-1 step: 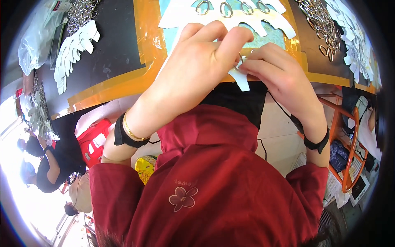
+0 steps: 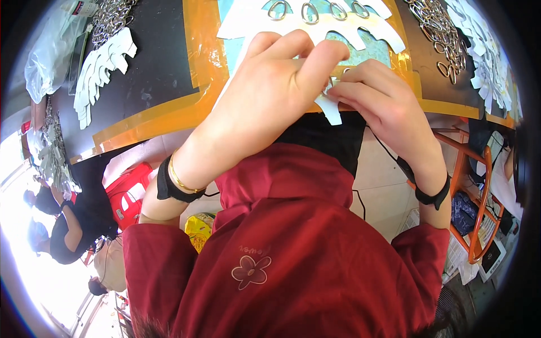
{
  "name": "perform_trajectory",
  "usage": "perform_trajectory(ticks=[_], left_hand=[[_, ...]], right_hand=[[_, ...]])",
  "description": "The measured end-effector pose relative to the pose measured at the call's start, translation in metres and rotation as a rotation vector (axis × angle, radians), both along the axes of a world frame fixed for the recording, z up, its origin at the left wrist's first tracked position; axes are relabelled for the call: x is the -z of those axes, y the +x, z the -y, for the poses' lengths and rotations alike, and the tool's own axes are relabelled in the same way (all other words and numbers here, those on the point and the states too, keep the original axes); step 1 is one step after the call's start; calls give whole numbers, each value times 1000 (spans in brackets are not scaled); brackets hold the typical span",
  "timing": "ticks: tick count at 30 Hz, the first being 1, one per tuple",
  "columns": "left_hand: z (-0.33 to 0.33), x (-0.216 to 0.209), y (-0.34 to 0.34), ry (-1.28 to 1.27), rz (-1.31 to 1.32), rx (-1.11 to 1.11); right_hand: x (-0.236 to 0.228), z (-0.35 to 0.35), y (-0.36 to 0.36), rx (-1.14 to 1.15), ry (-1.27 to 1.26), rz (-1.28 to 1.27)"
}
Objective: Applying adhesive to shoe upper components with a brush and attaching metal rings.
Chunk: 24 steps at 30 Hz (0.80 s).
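Close together at the table's near edge, both my hands work on a small white strip [image 2: 330,110] with a notched end hanging over the edge. My left hand [image 2: 270,90] is curled above it, its index finger bent toward the right; its thumb and the tips of some fingers are hidden. My right hand [image 2: 383,101] pinches the strip's right side with thumb and fingers. A bit of shiny metal, apparently a ring, shows between the hands. Just beyond them lie larger white pieces with finger-like tabs [image 2: 349,36], and several metal rings [image 2: 310,13] rest on these.
Orange-brown tape [image 2: 204,62] borders the work area on the dark table [image 2: 160,62]. Metal ring piles [image 2: 112,22] and white cut pieces [image 2: 104,67] lie left; more rings [image 2: 437,28] and white pieces lie right. An orange-framed chair [image 2: 479,225] and red stool [image 2: 132,191] flank me. A co-worker [image 2: 73,225] is at left.
My left index finger has shifted very slightly right and down. The strip and my right hand stay in nearly the same place.
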<state>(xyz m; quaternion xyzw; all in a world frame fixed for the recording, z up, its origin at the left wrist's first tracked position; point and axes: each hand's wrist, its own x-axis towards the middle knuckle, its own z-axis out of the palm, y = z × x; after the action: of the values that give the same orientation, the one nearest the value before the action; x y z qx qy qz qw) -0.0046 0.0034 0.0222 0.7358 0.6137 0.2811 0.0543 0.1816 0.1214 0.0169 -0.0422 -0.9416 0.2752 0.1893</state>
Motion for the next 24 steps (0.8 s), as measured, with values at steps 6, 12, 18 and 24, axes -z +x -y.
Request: perform_trajectory(ticks=[6, 12, 18, 24], left_hand=[[1, -2, -2, 125, -8, 113], [4, 2, -5, 106, 2, 104], [5, -1, -4, 72, 59, 87], [7, 0, -4, 177, 4, 179]], right_hand=[[3, 6, -2, 87, -18, -130], [6, 10, -3, 74, 211, -144], [6, 17, -5, 104, 339, -141], [2, 23, -9, 151, 333, -129]])
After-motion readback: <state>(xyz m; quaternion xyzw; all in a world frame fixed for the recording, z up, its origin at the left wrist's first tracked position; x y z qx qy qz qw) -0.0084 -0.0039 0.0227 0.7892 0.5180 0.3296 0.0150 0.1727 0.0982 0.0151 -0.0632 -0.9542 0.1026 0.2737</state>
